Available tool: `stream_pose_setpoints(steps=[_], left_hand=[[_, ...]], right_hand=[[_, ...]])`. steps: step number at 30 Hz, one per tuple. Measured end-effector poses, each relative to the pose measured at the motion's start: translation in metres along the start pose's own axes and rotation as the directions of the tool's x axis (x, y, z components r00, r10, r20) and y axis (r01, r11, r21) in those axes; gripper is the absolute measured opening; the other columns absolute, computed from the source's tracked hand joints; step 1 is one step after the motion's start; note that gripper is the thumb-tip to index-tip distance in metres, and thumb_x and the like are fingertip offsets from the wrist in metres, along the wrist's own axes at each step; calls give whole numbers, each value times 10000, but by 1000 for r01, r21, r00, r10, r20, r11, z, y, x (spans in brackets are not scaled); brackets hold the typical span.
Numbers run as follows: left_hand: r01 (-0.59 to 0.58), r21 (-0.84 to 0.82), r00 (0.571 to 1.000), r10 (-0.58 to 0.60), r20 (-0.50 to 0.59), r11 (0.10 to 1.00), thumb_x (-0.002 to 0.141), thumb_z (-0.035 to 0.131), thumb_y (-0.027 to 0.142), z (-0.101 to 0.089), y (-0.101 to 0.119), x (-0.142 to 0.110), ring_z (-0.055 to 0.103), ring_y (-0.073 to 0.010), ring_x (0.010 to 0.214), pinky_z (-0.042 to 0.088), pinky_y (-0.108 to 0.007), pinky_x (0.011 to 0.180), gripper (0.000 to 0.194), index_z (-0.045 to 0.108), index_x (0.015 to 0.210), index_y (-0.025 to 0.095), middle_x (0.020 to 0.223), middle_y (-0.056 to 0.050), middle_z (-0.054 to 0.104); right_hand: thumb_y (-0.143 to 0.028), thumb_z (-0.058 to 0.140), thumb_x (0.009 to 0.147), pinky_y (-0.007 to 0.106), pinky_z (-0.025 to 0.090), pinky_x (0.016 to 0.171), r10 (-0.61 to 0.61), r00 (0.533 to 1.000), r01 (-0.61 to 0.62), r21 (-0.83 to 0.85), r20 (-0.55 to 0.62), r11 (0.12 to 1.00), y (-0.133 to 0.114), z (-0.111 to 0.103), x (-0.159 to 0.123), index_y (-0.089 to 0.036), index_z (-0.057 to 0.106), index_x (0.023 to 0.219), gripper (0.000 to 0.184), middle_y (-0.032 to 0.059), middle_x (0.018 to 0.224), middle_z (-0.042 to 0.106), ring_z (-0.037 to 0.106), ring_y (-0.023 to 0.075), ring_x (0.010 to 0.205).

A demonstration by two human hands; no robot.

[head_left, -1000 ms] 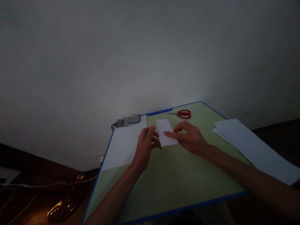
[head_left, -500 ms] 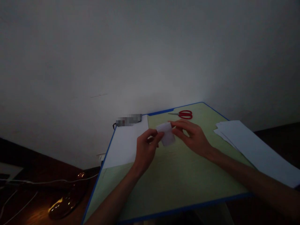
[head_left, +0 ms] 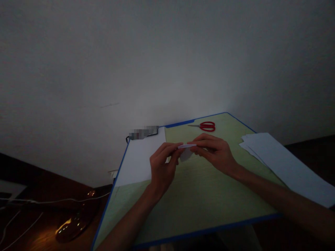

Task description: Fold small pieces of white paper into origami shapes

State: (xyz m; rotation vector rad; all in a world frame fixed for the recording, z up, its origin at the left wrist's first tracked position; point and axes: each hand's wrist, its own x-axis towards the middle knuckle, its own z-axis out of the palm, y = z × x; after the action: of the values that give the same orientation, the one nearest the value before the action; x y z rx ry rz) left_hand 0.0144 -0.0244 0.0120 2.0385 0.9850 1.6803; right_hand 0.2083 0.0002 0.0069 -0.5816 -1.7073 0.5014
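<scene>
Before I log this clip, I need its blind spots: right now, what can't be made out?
All in the head view:
Small paper: its layers; tilted nearly edge-on and blurred.
Left hand: some curled fingers, hidden behind its thumb.
Dark object at the back left: its surface, covered by pixelation.
Sheets on the right: how many; they overlap in dim light.
Right forearm: its far end, cut off by the picture's edge.

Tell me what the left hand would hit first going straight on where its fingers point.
Past the small paper the left hand pinches, probably the right hand, close opposite; depth is unclear.
</scene>
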Motion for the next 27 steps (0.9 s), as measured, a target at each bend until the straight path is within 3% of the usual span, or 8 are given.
stream_pose_setpoints(steps=[7, 13, 17, 22, 27], left_hand=[[-129, 78, 992, 128, 18, 989, 911, 682, 129, 0, 0, 1, 606, -71, 622, 520, -191, 553, 137, 751, 1014, 187, 868, -26, 700], [-125, 150, 992, 127, -4, 981, 889, 726, 172, 1, -2, -2, 638, -84, 655, 556, -204, 600, 317, 699, 1200, 224, 825, 3, 700], [-127, 156, 992, 128, 1, 979, 894, 718, 156, 2, 0, -3, 647, -79, 648, 544, -197, 601, 269, 719, 1157, 209, 811, -1, 713], [-76, 163, 997, 78, -7, 984, 903, 711, 196, 2, 2, -1, 644, -85, 619, 526, -197, 578, 153, 746, 1052, 193, 749, 3, 712], [38, 133, 999, -36, -13, 990, 911, 703, 274, 3, -1, 0, 645, -99, 624, 512, -203, 557, 97, 754, 920, 192, 741, -5, 723]], right_hand=[[-219, 759, 873, 267, 547, 619, -28, 999, 26, -57, -41, 998, -3, -1, 0, -274, 789, 1083, 219, 21, 870, 740, 671, 132, 714], [-184, 742, 883, 246, 511, 550, -8, 998, 6, -37, -57, 999, -2, -1, 0, -251, 786, 1024, 163, 1, 803, 703, 635, 106, 622], [-179, 733, 891, 239, 492, 538, -21, 998, 18, -43, -58, 999, -1, -1, -1, -235, 768, 988, 117, -13, 758, 672, 611, 95, 596], [-185, 722, 903, 244, 503, 577, -22, 999, 18, -87, -44, 996, 0, 0, -3, -216, 745, 966, 74, -14, 743, 656, 609, 99, 619], [-189, 702, 919, 261, 531, 640, -53, 999, 52, -126, -4, 991, 3, 1, -5, -239, 684, 1164, 251, 10, 896, 662, 613, 106, 689]])
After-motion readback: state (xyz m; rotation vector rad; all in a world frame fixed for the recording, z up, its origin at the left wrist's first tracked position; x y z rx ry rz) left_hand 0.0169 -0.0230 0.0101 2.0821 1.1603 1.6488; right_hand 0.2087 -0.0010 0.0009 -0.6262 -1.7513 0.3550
